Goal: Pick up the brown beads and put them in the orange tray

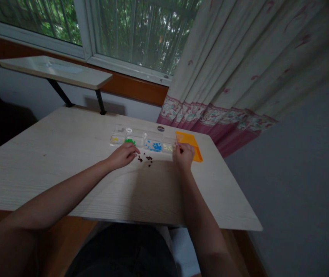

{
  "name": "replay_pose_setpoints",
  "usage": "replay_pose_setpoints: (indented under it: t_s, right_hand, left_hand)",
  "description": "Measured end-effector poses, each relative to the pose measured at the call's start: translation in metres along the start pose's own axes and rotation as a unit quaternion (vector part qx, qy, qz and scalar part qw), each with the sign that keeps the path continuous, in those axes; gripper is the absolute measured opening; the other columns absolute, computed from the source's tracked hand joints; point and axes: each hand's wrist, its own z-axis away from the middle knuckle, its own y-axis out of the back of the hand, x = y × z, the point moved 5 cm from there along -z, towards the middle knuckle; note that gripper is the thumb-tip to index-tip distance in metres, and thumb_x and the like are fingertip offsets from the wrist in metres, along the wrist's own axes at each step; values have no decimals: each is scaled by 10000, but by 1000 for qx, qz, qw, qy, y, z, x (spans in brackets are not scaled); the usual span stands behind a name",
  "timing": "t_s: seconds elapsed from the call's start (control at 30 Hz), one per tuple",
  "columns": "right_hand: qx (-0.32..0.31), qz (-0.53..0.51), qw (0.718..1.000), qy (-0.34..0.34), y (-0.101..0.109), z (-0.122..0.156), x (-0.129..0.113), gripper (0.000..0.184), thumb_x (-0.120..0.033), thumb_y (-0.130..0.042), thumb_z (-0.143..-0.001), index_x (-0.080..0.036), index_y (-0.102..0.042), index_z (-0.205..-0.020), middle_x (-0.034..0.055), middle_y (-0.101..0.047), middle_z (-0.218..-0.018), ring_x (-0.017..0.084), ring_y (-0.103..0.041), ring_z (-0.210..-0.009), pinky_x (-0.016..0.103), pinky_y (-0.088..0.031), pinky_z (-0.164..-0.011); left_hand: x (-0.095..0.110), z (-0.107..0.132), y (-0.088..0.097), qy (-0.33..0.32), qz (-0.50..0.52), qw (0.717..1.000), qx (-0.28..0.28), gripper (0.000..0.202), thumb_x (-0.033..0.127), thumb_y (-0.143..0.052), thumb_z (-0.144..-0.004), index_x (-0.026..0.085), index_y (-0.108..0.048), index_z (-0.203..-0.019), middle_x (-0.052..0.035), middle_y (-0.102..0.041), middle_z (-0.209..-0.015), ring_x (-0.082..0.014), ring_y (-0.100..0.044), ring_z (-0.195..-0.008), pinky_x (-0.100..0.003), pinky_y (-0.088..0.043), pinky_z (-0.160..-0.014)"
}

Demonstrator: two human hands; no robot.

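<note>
My left hand (pixel 123 155) rests low over the table, its thumb and forefinger drawn together beside a scatter of small dark brown pieces (pixel 148 158). Whatever those fingertips hold is too small to make out. My right hand (pixel 185 154) is closed in a pinch at the right end of a clear divided box (pixel 145 139), partly in front of an orange tray (pixel 198 154). What it grips cannot be made out. Inside the box's compartments lie yellow bits (pixel 114 139), green pieces (pixel 130 142), blue pieces (pixel 157 146) and pale yellow pieces (pixel 168 147).
A small dark oval (pixel 160 129) lies behind the box. At the back left, a raised shelf (pixel 57 71) stands on black legs over the pale wooden table (pixel 66 154). A flowered curtain (pixel 210 88) hangs past the far right edge, beside a window (pixel 141 34).
</note>
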Motion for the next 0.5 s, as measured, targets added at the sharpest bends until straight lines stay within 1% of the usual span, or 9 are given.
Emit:
replay_pose_setpoints:
  t_s: [0.13, 0.23, 0.33, 0.43, 0.5]
  right_hand:
    - [-27, -26, 996, 80, -11, 11, -31, 232, -282, -541, -904, -198, -757, -929, 67, -712, -920, 216, -547, -927, 346, -362, -875]
    - [-45, -48, 990, 127, -16, 21, -50, 202, -265, -559, -913, -217, -754, -905, 48, -719, -914, 201, -559, -919, 339, -361, -875]
    - [-58, -64, 984, 156, -18, 27, -61, 185, -270, -571, -927, -216, -747, -906, 47, -720, -904, 192, -570, -915, 338, -366, -878]
    - [-66, -73, 981, 169, -21, 32, -68, 157, -255, -591, -922, -213, -742, -914, 48, -722, -904, 193, -573, -927, 340, -368, -882]
    - [-83, -75, 978, 175, -25, 35, -72, 156, -248, -588, -925, -217, -740, -910, 47, -723, -907, 192, -571, -922, 340, -367, -878]
  left_hand:
    - [3, -1, -3, -15, -7, 999, -31, 224, 285, -516, -930, 200, -687, -1046, -81, -587, -953, -222, -535, -966, -362, -429, -888]
    - [5, -2, -4, -15, -19, 999, -46, 210, 291, -515, -934, 202, -680, -1029, -77, -582, -953, -221, -531, -972, -357, -422, -886]
    - [7, -3, -4, -7, -30, 999, -45, 189, 285, -512, -932, 192, -669, -981, -77, -574, -943, -221, -531, -961, -352, -424, -868]
    - [8, -5, -7, 6, -45, 998, -39, 173, 288, -513, -930, 184, -650, -936, -79, -571, -934, -223, -532, -941, -352, -427, -848]
    - [8, -6, -10, 15, -56, 998, -36, 167, 298, -520, -927, 177, -635, -918, -83, -576, -925, -226, -536, -925, -357, -430, -841]
